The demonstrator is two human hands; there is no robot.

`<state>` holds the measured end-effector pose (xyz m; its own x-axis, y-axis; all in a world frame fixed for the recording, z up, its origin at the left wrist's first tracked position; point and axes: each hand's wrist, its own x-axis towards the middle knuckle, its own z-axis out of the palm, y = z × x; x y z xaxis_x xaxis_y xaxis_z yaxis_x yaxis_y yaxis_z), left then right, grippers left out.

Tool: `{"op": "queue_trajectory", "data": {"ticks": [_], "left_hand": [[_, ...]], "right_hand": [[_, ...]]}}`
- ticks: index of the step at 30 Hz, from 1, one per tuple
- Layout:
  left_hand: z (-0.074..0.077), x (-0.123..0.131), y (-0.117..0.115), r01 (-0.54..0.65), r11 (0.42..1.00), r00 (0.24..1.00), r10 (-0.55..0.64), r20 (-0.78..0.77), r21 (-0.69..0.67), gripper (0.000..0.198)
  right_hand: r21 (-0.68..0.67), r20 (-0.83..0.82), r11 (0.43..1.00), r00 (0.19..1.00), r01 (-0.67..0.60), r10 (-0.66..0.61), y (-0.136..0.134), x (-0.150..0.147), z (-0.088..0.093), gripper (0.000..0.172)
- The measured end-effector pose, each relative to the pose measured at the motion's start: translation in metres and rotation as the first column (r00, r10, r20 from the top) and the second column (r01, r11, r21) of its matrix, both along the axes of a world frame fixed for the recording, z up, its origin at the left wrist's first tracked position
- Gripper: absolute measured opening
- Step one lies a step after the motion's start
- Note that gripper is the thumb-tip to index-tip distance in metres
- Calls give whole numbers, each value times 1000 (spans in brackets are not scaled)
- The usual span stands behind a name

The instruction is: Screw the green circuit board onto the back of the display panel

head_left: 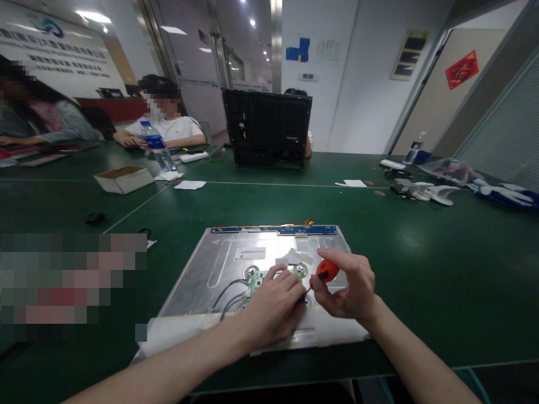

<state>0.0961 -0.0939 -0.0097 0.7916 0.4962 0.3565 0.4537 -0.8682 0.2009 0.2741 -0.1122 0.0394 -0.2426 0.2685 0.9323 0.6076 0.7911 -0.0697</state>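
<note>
My right hand (351,289) grips a screwdriver (327,271) by its short red-orange handle, the thin shaft slanting down and left. The shaft's tip reaches the fingertips of my left hand (278,303), where it is hidden. My left hand rests with curled fingers over a green circuit board (255,279); what lies under the fingers cannot be seen. The board sits on the back of a silver metal display panel (193,275), which lies flat on the table. Dark cables (227,292) run out from the board's left side. A blue circuit strip (256,230) lines the panel's far edge.
Across the green table (421,269) stands an upright black monitor housing (267,129). A cardboard tray (125,180) and a water bottle (158,145) are at left. White-and-blue gloves (505,193) and cables lie at right. People sit on the far side.
</note>
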Motion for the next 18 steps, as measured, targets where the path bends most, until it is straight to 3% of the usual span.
{"op": "queue_trajectory", "data": {"ticks": [5,10,14,18], "left_hand": [[10,-2,-2,-26,999,999,27,22,-44,19],[46,-13,5,-56,994,991,67,120,-88,29],[71,-41,21,-134,986,979,146,139,-97,33],[68,-82,34,-309,946,948,315,49,-96,38]], "right_hand": [[-18,-78,999,996,44,-46,0,7,0,49],[-122,-181,984,972,128,-149,4,21,-3,48],[-209,-193,966,961,155,-196,0,28,5,42],[-221,-95,945,960,239,-265,-8,28,18,22]]}}
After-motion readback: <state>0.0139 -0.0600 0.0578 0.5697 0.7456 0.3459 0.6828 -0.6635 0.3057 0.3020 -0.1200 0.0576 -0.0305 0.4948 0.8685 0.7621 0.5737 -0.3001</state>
